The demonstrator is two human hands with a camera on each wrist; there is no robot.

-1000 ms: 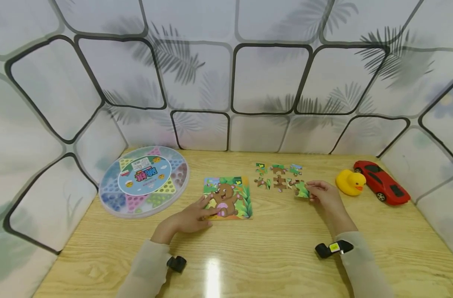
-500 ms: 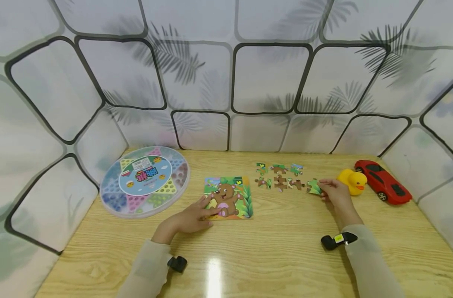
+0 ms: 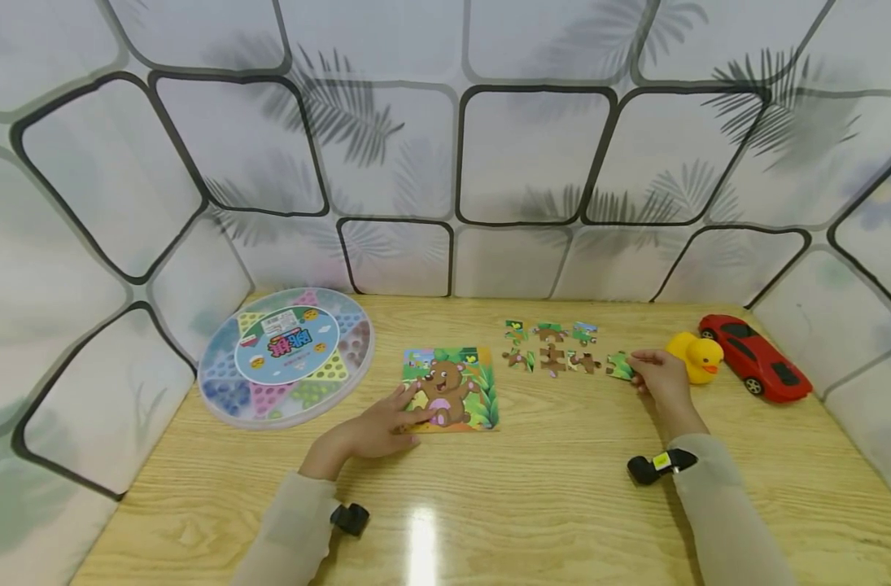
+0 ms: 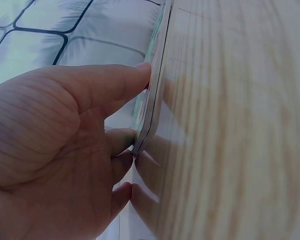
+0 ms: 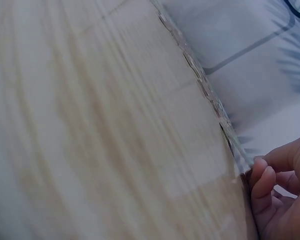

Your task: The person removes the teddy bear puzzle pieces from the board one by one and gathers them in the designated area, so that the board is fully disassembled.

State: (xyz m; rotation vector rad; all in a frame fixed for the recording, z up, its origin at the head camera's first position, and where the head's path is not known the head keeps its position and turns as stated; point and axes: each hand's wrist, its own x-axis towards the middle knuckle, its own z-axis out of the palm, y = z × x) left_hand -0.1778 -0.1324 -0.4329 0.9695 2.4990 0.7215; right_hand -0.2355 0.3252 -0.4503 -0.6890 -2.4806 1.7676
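My left hand (image 3: 379,425) rests with its fingers spread on the lower left part of a square bear picture board (image 3: 460,391) lying on the table. In the left wrist view the fingertips touch the edge and top of the board (image 4: 152,100). At the right, my right hand (image 3: 662,380) pinches the right side of a green puzzle piece (image 3: 619,365). That piece lies at the right end of the lower row of loose puzzle pieces, such as a brown piece (image 3: 552,360) and a piece with a bit of brown and white (image 3: 583,362).
A round Chinese checkers set (image 3: 286,358) stands at the left. Right behind my right hand sits a yellow rubber duck (image 3: 696,358), with a red toy car (image 3: 754,358) beside it. A patterned cloth wall (image 3: 511,260) encloses the wooden table (image 3: 518,505).
My right hand has shifted right with the green puzzle piece, away from the neighbouring brown-and-white piece, which now shows in full. The left hand stays on the board.
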